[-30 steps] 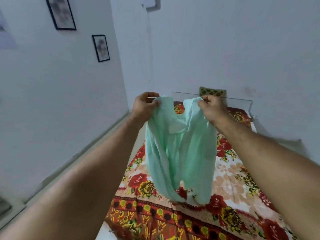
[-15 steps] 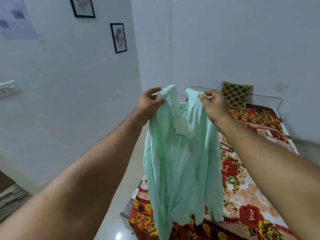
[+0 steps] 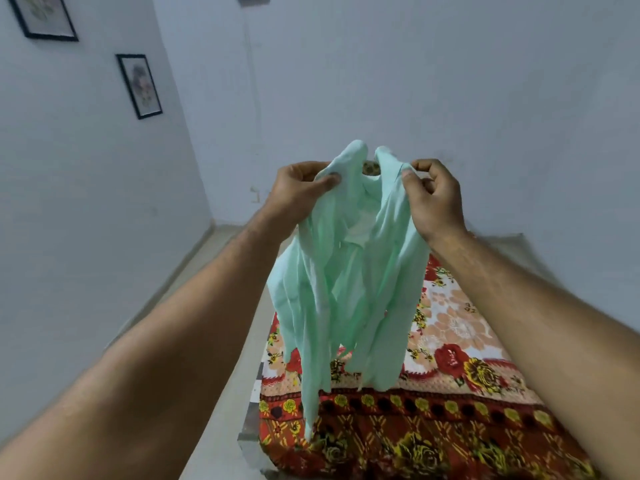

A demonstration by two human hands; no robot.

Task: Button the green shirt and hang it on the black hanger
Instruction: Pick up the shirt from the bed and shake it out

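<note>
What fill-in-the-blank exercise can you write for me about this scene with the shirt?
1. The left hand and the right hand hold up a shirt of light ____ colour.
2. The shirt hangs above a bed cover printed with red and yellow ____.
3. On the wall at the left hang ____ framed pictures.
Missing words: green; flowers; two.

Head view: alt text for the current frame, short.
Two bare hands hold a pale green shirt up by its top, the left hand gripping one side and the right hand pinching the other. It hangs crumpled with its front open over a red floral bedspread; two framed pictures hang on the wall at left.
</note>
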